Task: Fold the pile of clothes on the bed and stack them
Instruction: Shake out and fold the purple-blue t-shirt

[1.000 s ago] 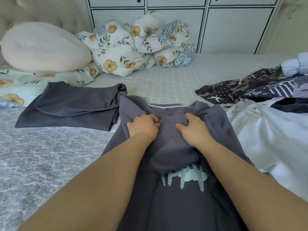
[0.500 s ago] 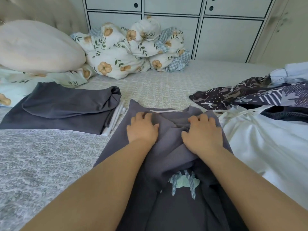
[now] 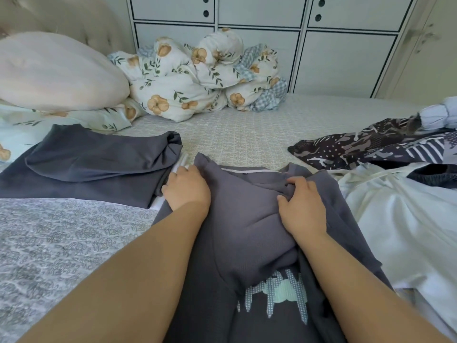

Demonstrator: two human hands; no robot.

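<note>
The right hand has its fingers curled into a bunched fold of the grey shirt near the collar, just right of the frame's centre. The left hand lies on the shirt's left shoulder edge with its fingers bent down over the cloth; whether it actually grasps the fabric cannot be told.

The shirt lies spread in the lower middle of the frame on the bed, its collar toward the top, with a pale mint and checked print low on its front. The print's shapes cannot be read as letters.

Compared with half a second earlier, the left hand has slid outward to the shirt's left edge, next to the folded dark grey garment at centre left, and the right hand has gathered more cloth.

At the right sit a white garment and a dark patterned garment. In the upper left rest a cream pillow and a floral duvet.
</note>
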